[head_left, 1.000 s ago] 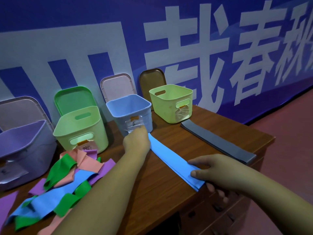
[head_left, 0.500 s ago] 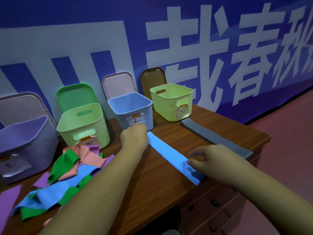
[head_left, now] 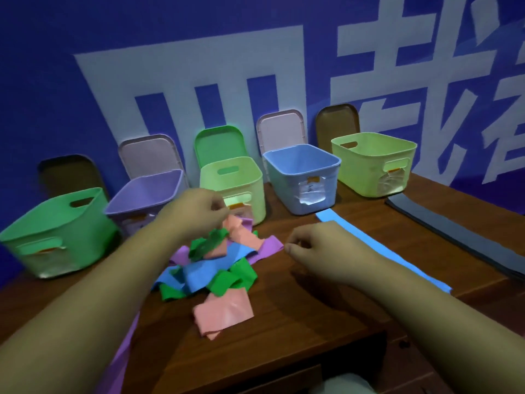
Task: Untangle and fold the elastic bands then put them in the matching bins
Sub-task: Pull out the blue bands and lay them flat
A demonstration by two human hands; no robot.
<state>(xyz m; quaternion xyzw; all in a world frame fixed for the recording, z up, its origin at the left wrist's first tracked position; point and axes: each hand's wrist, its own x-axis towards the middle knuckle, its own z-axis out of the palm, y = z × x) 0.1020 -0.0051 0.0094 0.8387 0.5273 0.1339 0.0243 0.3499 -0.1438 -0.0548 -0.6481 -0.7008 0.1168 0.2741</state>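
Nearest, a pink band lies flat, this side of both hands. The left hand pinches a green band rising from the tangled pile beneath it. The right hand has its fingers curled at the pile's right edge; whether it holds anything, I cannot tell. Beyond it to the right lies a flat blue band, then the blue bin.

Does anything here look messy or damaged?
Yes. The elastic bands lie knotted in a heap mid-desk, one purple band seems to trail off the front edge, and the label on the blue bin looks crumpled.
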